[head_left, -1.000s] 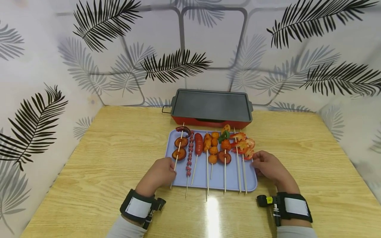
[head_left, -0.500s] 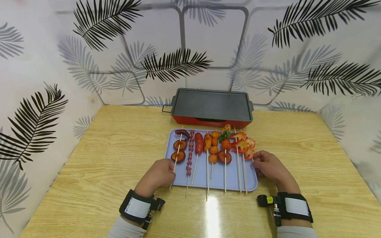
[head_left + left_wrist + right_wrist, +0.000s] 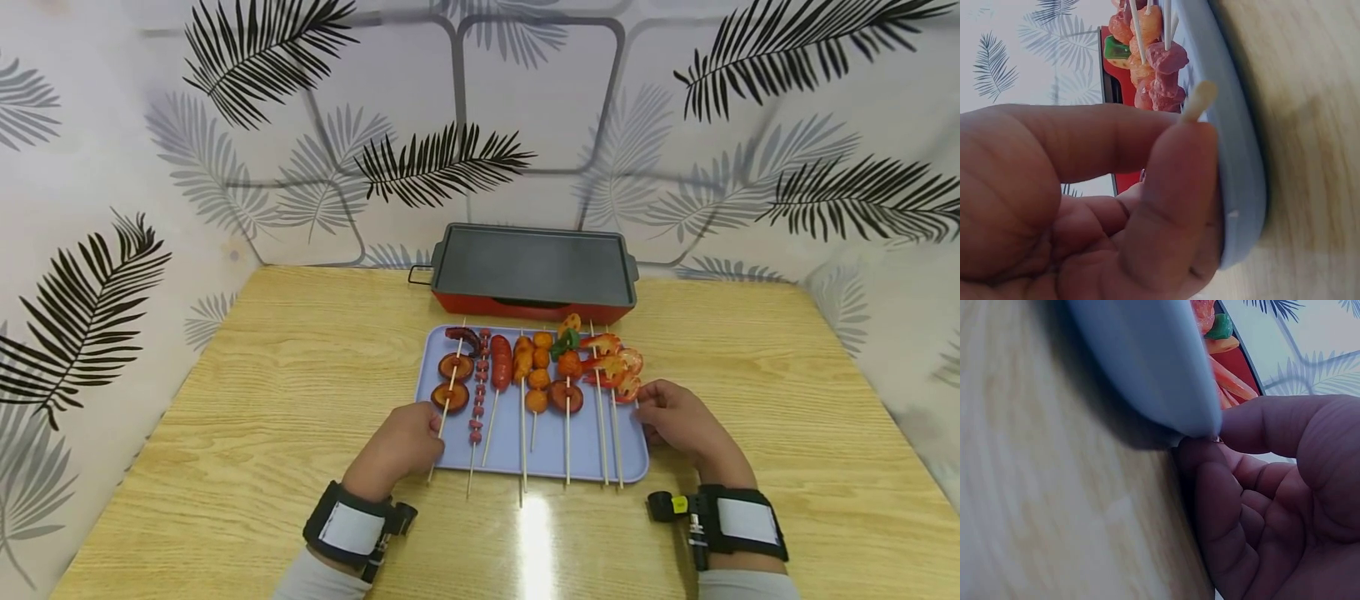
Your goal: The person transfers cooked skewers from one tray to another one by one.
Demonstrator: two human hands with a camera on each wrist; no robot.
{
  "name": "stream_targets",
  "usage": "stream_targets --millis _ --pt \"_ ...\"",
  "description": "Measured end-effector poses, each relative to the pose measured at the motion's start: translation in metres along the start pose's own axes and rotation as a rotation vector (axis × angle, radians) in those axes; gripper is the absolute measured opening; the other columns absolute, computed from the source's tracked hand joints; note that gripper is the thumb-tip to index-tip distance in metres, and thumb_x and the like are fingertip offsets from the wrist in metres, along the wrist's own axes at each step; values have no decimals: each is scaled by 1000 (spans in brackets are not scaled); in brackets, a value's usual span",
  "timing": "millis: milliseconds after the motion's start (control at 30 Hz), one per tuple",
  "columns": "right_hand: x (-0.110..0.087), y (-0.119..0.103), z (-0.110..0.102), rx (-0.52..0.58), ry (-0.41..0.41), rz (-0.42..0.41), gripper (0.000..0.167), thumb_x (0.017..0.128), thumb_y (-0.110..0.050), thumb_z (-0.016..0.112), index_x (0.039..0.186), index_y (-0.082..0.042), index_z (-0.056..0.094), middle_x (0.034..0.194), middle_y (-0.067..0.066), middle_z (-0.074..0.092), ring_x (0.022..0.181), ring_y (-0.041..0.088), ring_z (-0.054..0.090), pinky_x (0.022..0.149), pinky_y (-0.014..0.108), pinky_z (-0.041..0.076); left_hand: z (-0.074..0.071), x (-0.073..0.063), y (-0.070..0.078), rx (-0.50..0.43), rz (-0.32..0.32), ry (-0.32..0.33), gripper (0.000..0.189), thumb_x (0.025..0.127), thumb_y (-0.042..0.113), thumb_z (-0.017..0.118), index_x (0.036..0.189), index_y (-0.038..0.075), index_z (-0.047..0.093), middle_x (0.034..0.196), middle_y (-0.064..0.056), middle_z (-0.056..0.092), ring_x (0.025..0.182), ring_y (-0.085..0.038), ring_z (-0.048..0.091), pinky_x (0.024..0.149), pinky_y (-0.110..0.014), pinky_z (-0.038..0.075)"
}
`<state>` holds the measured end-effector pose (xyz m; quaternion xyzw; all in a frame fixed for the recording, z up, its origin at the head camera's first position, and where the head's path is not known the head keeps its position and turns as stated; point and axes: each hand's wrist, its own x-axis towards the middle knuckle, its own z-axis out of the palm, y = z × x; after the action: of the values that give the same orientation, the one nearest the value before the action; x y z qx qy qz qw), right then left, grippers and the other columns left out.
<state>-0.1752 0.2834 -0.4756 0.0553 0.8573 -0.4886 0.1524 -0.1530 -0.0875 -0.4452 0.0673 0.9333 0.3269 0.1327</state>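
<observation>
My left hand (image 3: 405, 440) pinches the stick of the leftmost skewer between thumb and forefinger; the stick's blunt end (image 3: 1200, 100) pokes out past the fingertips in the left wrist view. That skewer (image 3: 450, 397) carries two round brown mushroom-like slices and a dark red tentacle, and lies over the left side of the lilac tray (image 3: 491, 454). At the opposite side, my right hand (image 3: 671, 419) grips the tray's rim (image 3: 1200, 419), thumb on top and fingers curled beneath the edge. A skewer of small pink pieces (image 3: 477, 387) and a red sausage skewer (image 3: 501, 363) lie right of the held one.
Further skewers fill the tray: orange balls (image 3: 537, 379), a mixed one with green pepper (image 3: 564, 343), and shrimp (image 3: 618, 367) near the right hand. Behind the tray stands a red grill with a dark flat plate (image 3: 534, 267). A leaf-patterned wall (image 3: 300, 208) closes off the wooden table (image 3: 315, 350).
The held skewer dips toward me and tilts left, then shifts slightly back to the right, its tip now lower than a second ago. The right hand and tray stay in place.
</observation>
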Motion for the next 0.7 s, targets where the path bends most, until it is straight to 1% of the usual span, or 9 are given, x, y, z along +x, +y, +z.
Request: stream_targets --millis 67,167,300,367,467,500,567,633,700 --pt "0 0 0 0 2 -3 26 94 -6 57 115 8 51 90 11 57 77 21 55 66 32 52 1 -1 -1 -4 -7 7 13 78 -5 60 75 5 52 67 -6 49 57 -19 44 48 -28 31" --pt "0 0 0 4 1 -5 26 94 -6 57 115 8 51 90 11 57 77 21 54 66 32 52 1 -2 -1 -7 -23 21 10 80 2 68 84 1 58 70 -6 53 59 -19 48 50 -28 36" --pt "0 1 0 5 -3 -6 26 94 -6 57 116 8 51 91 12 57 78 21 55 67 33 52 -1 -5 -1 -26 -44 66 30 81 18 79 98 -1 63 73 -4 55 62 -18 50 54 -30 40" --pt "1 2 0 9 -2 -3 27 94 -6 57 116 8 51 91 12 57 78 21 55 66 33 52 -4 -5 0 -30 -34 102 36 81 23 81 101 -1 63 74 -4 55 63 -18 50 55 -30 40" --pt "1 2 0 6 -3 3 27 95 -7 57 117 8 51 91 11 58 77 21 55 66 33 52 -7 -4 -1 -8 10 160 38 82 25 81 104 -1 65 82 -6 59 71 -19 53 61 -33 45" --pt "1 1 0 3 -4 8 28 95 -7 57 117 8 51 91 11 58 78 21 55 66 33 52 -8 -3 -1 5 30 178 40 82 25 82 107 -1 66 88 -9 61 75 -21 56 65 -35 48" --pt "0 0 -1 -4 -6 17 28 96 -8 57 118 8 51 91 11 58 78 22 55 66 33 51 -8 -1 -2 38 86 222 45 81 25 83 113 -2 67 101 -13 64 89 -25 61 77 -40 52" --pt "0 -2 -1 -8 -10 23 28 96 -8 56 119 8 51 91 11 57 78 22 55 66 33 51 -6 1 -4 77 159 279 52 79 26 85 120 -1 66 117 -18 64 106 -32 61 92 -46 50" --pt "-1 -3 -2 -11 -14 23 28 97 -9 56 119 8 51 92 11 57 79 22 55 66 33 51 -4 2 -5 118 226 329 59 78 28 86 125 0 65 127 -21 61 119 -38 56 101 -50 44"
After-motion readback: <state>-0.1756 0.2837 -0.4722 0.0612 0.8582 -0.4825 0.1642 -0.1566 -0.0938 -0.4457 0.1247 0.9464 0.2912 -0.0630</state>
